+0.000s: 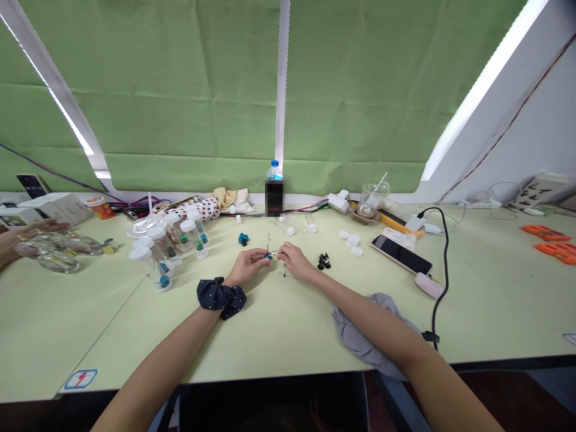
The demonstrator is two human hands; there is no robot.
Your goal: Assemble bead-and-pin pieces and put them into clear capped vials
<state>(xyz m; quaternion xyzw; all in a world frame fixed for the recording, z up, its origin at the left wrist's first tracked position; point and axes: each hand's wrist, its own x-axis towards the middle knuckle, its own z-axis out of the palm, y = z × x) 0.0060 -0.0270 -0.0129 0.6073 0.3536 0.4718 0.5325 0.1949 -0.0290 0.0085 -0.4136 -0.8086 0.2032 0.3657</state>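
Observation:
My left hand (249,265) and my right hand (293,260) meet over the middle of the pale green table (279,324). The left fingers pinch a tiny blue part (267,256) with a thin wire (269,241) standing up from it. The right fingers are closed in a pinch on the other side of the same piece. A dark dotted scrunchie (221,296) sits on my left wrist. A small blue part (243,239) lies just beyond my left hand, and a cluster of small black parts (324,261) lies right of my right hand.
Several clear tubes with white caps (171,243) stand at left. A water bottle (274,189) is behind; white caps (353,241), a phone (401,253), a black cable (443,270) and a grey cloth (360,336) lie at right. Another person's hand (27,231) is far left.

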